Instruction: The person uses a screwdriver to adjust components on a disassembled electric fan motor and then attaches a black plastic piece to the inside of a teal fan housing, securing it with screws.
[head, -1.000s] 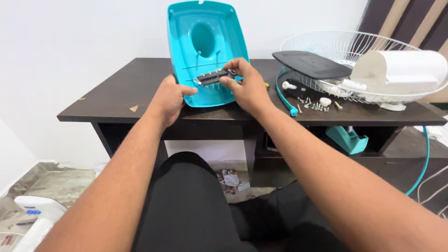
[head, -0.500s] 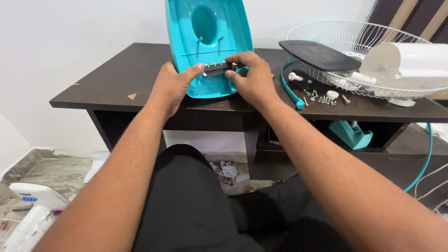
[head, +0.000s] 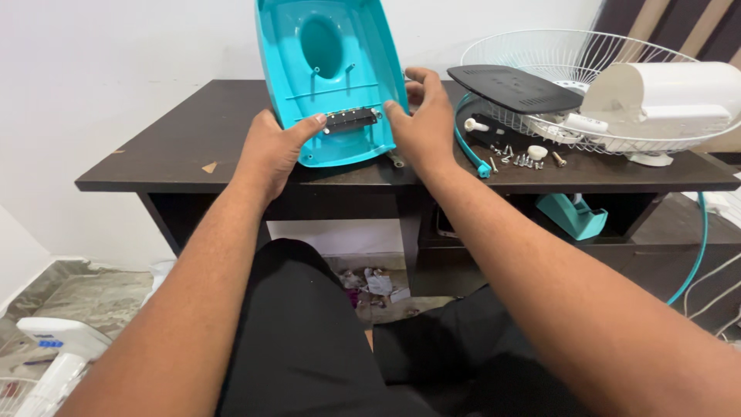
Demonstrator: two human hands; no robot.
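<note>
A turquoise plastic fan base shell (head: 333,77) stands tilted on the dark wooden desk (head: 177,131), its hollow inside facing me. A small black switch block (head: 351,119) sits across its lower part. My left hand (head: 272,148) grips the shell's lower left edge, thumb resting by the black block. My right hand (head: 421,123) holds the shell's lower right edge, fingers spread along the rim.
To the right on the desk lie a white wire fan guard (head: 587,77), a black flat cover (head: 513,87), a white motor housing (head: 668,96), several loose screws (head: 521,160) and a turquoise cord (head: 467,150). A turquoise part (head: 573,215) sits on the shelf below.
The shell has been tipped more upright and both hands have slid to its lower edges. My view has moved closer.
</note>
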